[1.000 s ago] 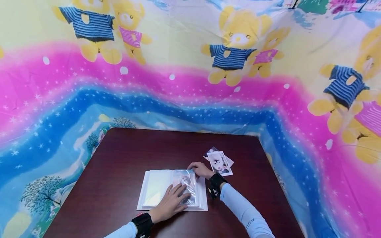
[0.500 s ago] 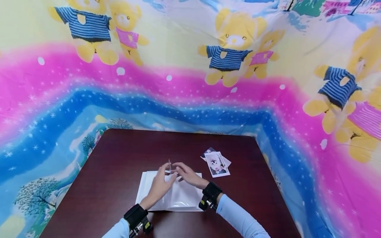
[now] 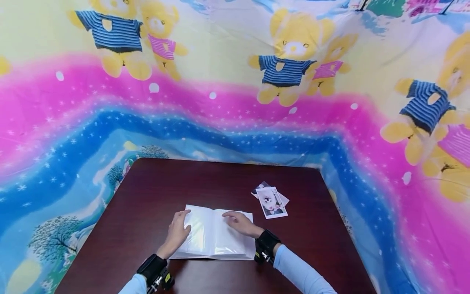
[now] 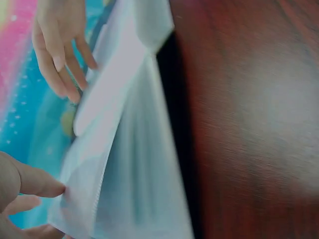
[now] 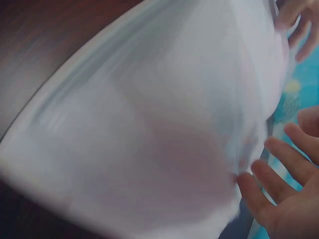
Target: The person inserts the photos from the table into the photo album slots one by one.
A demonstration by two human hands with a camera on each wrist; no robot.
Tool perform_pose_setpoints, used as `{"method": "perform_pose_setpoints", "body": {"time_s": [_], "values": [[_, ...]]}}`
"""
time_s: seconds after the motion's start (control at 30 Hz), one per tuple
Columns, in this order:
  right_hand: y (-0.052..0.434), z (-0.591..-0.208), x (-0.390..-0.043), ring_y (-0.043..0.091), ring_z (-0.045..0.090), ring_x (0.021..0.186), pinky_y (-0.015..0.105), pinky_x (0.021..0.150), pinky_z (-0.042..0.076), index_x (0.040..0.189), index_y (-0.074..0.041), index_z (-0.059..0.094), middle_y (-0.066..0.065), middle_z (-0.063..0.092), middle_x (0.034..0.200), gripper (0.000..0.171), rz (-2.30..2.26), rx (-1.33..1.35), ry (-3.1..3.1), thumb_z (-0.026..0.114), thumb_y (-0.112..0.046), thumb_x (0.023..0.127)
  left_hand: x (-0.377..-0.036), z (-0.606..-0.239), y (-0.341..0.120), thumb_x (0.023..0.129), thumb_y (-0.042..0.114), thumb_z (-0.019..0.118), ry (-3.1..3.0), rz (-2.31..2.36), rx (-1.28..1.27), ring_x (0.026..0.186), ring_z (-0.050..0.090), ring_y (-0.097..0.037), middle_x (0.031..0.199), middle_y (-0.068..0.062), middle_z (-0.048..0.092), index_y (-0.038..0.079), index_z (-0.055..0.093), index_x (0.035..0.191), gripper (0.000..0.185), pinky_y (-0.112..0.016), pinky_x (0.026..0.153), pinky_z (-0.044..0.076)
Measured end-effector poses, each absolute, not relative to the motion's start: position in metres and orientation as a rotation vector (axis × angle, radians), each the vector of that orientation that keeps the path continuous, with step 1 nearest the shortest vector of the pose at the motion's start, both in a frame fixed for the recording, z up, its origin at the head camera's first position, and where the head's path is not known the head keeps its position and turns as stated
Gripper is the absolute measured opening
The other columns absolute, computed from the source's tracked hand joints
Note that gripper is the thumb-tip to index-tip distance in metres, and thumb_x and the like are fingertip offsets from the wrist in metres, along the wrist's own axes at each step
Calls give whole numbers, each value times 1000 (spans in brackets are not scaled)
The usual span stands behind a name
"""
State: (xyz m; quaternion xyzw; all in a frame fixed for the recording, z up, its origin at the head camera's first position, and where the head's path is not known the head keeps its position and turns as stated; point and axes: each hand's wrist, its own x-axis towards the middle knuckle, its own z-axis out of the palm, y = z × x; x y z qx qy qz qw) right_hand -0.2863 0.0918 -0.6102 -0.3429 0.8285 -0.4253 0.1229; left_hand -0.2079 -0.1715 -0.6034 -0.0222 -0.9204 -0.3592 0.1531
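Observation:
A white photo album lies open on the dark wooden table, showing blank sleeve pages. My left hand rests flat on the left page with its fingers straight. Flat on the right page near the spine lies my right hand. Blurred in the left wrist view are the album pages, my left fingers at their edge and the right hand further off. The right wrist view is filled by the white page, with my right fingers beside it.
A small pile of loose photos, the top one showing a white plush animal, lies on the table right of the album. A bright cloth with teddy bears hangs around the table's far and side edges.
A clear sleeve page holding a photo was lifted by both hands and turned over to the left. Both hands have come down flat on the blank pages.

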Motion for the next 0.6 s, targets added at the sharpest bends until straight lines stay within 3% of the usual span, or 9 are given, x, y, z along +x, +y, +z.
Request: {"method": "perform_pose_setpoints", "body": {"time_s": [0.17,0.4,0.5,0.6], "values": [[116,-620,-286,43,45,128,56,107,32,127,6,60,26,52,138,35,-1061,-1019,2623,60,-4,93,-203,-613,-167,78,0,75,-2654,-726,-137,121,45,-53,138,-32,48,-6,62,126,50,-65,78,45],[128,-632,-283,43,36,137,58,110,27,132,5,57,24,44,147,40,-929,-996,2662,61,-8,94,-202,-624,-151,82,10,74,-2609,-491,-280,117,53,-45,124,-24,62,-4,68,116,38,-61,84,41],[133,-633,-285,43,42,132,58,107,30,128,4,60,24,49,142,37,-1039,-978,2682,62,-8,93,-201,-629,-144,80,10,73,-2602,-457,-276,115,54,-46,121,-27,62,-5,69,111,34,-64,87,38],[145,-631,-290,41,54,118,55,99,40,117,4,66,23,61,126,29,-1159,-874,2829,66,-4,89,-200,-633,-135,80,8,72,-2571,-487,-314,115,54,-47,121,-28,61,-5,69,109,33,-63,87,40]]}}
